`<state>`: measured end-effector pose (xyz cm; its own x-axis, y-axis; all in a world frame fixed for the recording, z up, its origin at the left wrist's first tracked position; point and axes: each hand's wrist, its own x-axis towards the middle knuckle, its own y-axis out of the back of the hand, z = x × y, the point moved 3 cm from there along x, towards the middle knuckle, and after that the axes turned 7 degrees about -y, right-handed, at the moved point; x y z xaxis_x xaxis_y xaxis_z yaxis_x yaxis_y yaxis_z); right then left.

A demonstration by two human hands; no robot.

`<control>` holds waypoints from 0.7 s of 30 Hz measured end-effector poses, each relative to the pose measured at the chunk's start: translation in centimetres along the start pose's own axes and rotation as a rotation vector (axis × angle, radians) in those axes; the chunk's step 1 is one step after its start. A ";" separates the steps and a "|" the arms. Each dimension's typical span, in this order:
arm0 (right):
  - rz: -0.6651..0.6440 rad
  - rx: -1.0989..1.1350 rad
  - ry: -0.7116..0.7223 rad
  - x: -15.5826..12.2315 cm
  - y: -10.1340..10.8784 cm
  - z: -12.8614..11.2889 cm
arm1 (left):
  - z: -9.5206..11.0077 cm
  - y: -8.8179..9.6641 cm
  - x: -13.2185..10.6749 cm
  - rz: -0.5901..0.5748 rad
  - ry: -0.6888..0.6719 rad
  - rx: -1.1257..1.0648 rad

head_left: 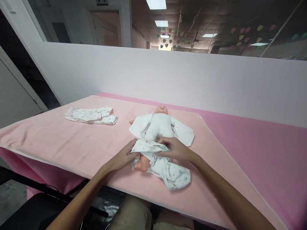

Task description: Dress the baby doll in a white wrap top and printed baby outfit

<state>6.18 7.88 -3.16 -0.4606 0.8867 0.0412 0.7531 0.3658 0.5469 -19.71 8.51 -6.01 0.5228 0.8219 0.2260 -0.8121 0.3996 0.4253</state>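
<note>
A pale partition wall [168, 73] rises behind a peach blanket [52, 134], on which the doll [161, 110] lies on its back, head away from the person. A white top [161, 123] covers its body, sleeves spread wide. A printed garment [178, 175] is bunched around the doll's lower end, near the table's front edge, one part of it flopping to the right; a folded printed cloth [90, 115] lies well apart on the left. The left hand [127, 154] is clamped on the garment's left edge; the right hand [176, 148] has thumb and fingers about the opposite edge, though whether they press together I cannot tell. A bare foot [142, 164] pokes out below the left hand. The loose folds could snag on that foot or twist if the two edges were pulled unevenly, and a hard tug might drag the doll toward the front edge. A small white label [199, 117] on the blanket and the garment's dark lettering-like marks are too small to read.
</note>
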 end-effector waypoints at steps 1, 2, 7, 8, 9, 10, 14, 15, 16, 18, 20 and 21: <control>-0.002 0.022 -0.016 -0.1 0.3 0.4 | -0.2 0.5 0.3 -0.041 -0.010 -0.005; -0.004 0.049 -0.024 -0.3 0.5 0.8 | -0.3 1.0 0.6 -0.095 -0.022 -0.007; -0.069 0.225 0.031 -1.3 -0.2 2.0 | 1.2 1.5 3.6 -0.385 -0.169 0.120; -0.078 0.260 0.040 -1.4 -0.4 2.2 | 1.9 1.2 4.8 -0.416 -0.197 0.150; -0.084 0.295 0.041 -1.5 -0.5 2.3 | 2.5 0.8 6.0 -0.447 -0.214 0.168; -0.086 0.335 0.032 -1.5 -0.7 2.5 | 3.1 0.3 7.3 -0.484 -0.217 0.169; -0.078 0.583 -0.036 -1.7 -0.9 3.2 | 3.2 -1.9 12.2 -0.622 -0.136 -0.023; -0.077 0.663 -0.049 -1.7 -0.9 3.3 | 2.7 -2.3 13.0 -0.625 -0.105 -0.100; -0.076 0.739 -0.059 -1.7 -0.9 3.5 | 2.1 -2.7 13.6 -0.618 -0.074 -0.177; -0.074 0.867 -0.086 -1.6 -1.1 3.8 | 0.7 -3.3 14.0 -0.627 -0.021 -0.300; -0.055 0.964 -0.134 -1.3 -1.3 4.2 | -0.4 -3.7 13.7 -0.696 0.005 -0.372; -0.034 1.001 -0.158 -1.1 -1.5 4.3 | -0.8 -3.8 13.3 -0.744 0.005 -0.388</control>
<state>7.60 7.53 -7.65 -0.4766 0.8719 -0.1123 0.8218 0.3965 -0.4091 -9.86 18.26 -5.27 0.9570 0.2900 0.0012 -0.2877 0.9489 0.1301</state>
